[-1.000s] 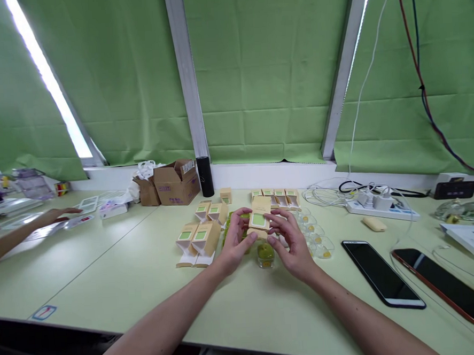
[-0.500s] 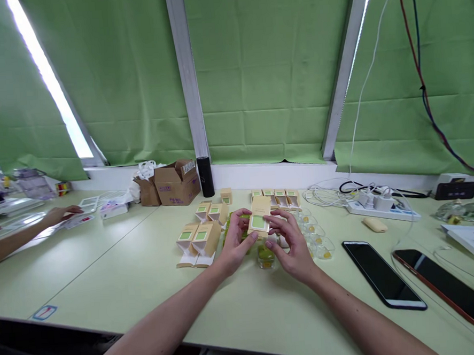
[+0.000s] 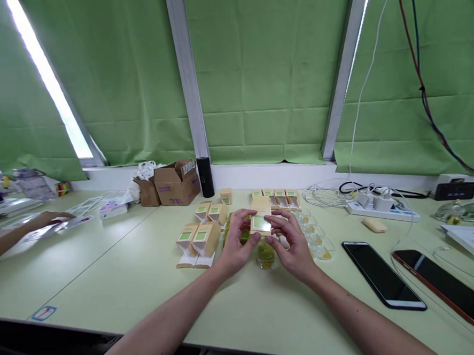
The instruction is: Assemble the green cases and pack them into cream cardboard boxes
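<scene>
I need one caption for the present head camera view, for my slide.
Left hand and right hand hold a small beige cardboard box above a clear container with green filling.

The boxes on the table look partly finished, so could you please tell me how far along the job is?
Folding looks done on the left boxes and back boxes. The left hand and right hand hold another box. Probably left: closing the front-left boxes' open flaps and packing the green-filled cup, which stands unboxed.

The left hand (image 3: pixel 238 235) and right hand (image 3: pixel 292 242) hold a small carton (image 3: pixel 261 223) between their fingers.
</scene>
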### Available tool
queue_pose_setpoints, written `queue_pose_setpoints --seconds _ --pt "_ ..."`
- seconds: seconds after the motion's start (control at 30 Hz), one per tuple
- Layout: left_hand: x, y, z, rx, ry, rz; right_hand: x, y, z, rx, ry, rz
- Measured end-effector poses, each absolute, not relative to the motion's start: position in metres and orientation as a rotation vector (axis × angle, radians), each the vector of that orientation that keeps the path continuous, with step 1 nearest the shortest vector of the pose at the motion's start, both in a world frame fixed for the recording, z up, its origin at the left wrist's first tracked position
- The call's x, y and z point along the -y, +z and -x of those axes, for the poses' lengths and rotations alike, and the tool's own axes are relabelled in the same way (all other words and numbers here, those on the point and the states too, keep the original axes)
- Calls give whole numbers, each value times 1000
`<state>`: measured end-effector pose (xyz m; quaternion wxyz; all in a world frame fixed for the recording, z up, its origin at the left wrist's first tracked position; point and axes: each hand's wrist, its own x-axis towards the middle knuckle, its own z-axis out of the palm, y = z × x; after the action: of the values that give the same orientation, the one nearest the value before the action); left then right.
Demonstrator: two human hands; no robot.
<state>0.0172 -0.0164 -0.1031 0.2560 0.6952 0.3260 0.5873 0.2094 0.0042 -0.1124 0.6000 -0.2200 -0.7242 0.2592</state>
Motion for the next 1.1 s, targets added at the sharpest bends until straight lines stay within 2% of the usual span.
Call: queue_pose_setpoints --seconds 1.1 --pt "8 -110 -19 -939 1684 -1919 -8 -115 -209 1669 621 531"
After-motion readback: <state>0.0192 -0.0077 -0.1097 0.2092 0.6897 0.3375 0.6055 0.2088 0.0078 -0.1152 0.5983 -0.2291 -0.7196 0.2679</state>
